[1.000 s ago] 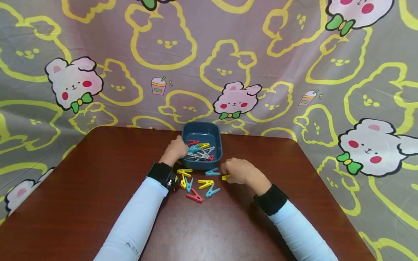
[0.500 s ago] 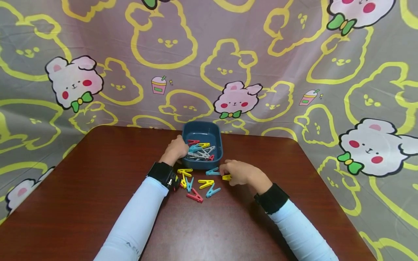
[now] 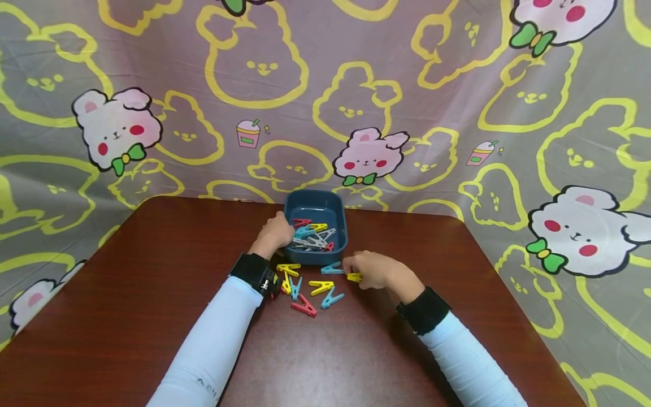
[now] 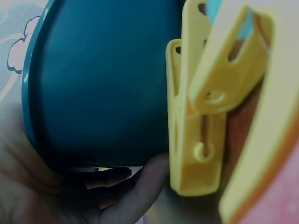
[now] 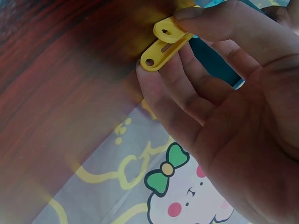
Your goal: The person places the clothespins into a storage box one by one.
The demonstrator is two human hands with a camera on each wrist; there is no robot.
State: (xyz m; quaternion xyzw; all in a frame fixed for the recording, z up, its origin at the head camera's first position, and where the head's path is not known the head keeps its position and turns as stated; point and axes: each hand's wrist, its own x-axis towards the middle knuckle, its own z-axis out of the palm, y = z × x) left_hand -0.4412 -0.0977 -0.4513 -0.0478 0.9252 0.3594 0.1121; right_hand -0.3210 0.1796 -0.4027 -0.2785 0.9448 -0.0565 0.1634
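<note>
A dark blue plastic bin (image 3: 317,259) stands toward the back of the table, with red, yellow, blue and grey clothespins inside. At its left side my left hand (image 3: 274,230) grips the wall; in the left wrist view, thumb and fingers curl round the bin's edge. My right hand (image 3: 373,269) is low over the table, right of the bin's front corner. Its thumb and fingers pinch a yellow clothespin (image 5: 159,53), whose far end is hidden by the thumb. A blue clothespin (image 3: 332,268) lies just left of those fingertips.
Loose clothespins lie in front of the bin, among them a yellow one (image 3: 321,287), a blue one (image 3: 333,297) and a red one (image 3: 304,306). Others sit close to the left wrist strap (image 3: 250,272). A patterned cloth (image 3: 437,102) hangs behind the brown table (image 3: 168,254).
My right hand has dipped very slightly and its fingers have shifted a little at the yellow clothespin. The left hand and the bin stay where they were.
</note>
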